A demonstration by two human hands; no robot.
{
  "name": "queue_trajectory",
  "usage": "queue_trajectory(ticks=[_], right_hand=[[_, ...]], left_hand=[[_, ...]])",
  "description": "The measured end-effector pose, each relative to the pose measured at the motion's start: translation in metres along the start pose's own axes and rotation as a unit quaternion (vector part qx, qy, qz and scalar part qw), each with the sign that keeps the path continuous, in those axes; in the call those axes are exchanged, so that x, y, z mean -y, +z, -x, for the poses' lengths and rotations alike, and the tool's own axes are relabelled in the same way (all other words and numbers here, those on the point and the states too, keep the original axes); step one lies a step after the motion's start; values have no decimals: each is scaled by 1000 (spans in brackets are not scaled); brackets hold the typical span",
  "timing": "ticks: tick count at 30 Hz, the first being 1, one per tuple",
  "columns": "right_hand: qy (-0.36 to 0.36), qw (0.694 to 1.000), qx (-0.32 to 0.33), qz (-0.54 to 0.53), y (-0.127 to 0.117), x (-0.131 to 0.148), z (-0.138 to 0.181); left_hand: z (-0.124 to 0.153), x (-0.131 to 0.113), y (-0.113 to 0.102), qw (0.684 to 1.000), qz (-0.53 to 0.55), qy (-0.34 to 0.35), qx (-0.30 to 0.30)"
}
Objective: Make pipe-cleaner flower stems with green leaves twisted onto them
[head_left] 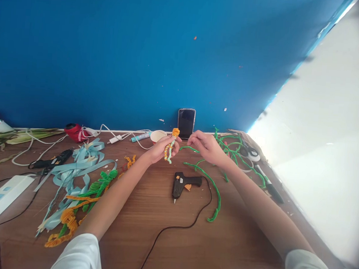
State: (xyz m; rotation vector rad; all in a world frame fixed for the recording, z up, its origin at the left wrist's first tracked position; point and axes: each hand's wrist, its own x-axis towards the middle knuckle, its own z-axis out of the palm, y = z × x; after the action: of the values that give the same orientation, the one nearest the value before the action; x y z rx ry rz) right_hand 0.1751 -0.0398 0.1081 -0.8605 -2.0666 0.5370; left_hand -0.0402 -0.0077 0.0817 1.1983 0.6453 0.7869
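I have the left hand [162,148] closed around a small twisted pipe-cleaner piece [175,132], pinched between thumb and fingers. The piece stands roughly upright over the middle of the wooden table [148,226], its orange wound top above the grip, an orange-and-pale strand and a mint one hanging below. To its right I see the right hand [208,148], fingers curled inward and fingertips drawn together, apart from the piece; I cannot tell whether anything thin sits between them.

Between and beyond the hands, a smartphone [186,122] leans on the blue wall [135,57], and a paper cup [155,136] stands just behind the left hand. Nearer me, a black glue gun [178,185] lies on its side with the nozzle toward me, its cord trailing to the near edge. One green pipe cleaner [217,194] curves beside it, and more green stems [235,154] tangle behind the right forearm. On the left I make out light-blue ribbon [84,160], orange pipe-cleaner coils [69,221] and a white power strip [9,192].
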Motion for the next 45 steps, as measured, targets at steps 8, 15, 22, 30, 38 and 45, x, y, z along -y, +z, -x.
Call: queue_trajectory(ticks=[8, 15, 22, 30, 38, 45], right_hand=[[79, 967, -33, -241, 4, -1, -2], [105, 963, 5, -249, 3, -2, -2], [97, 977, 30, -187, 3, -5, 0], [109, 978, 21, -177, 8, -13, -1], [79, 997, 23, 1, 15, -14, 1], [66, 997, -5, 41, 17, -16, 2]], left_hand=[[1, -1, 9, 999, 20, 33, -1], [-1, 3, 7, 999, -16, 29, -6], [2, -5, 6, 999, -1, 44, -21], [3, -11, 3, 998, -5, 49, -24], [3, -9, 5, 998, -19, 38, -35], [-1, -5, 3, 993, -97, 50, -38]])
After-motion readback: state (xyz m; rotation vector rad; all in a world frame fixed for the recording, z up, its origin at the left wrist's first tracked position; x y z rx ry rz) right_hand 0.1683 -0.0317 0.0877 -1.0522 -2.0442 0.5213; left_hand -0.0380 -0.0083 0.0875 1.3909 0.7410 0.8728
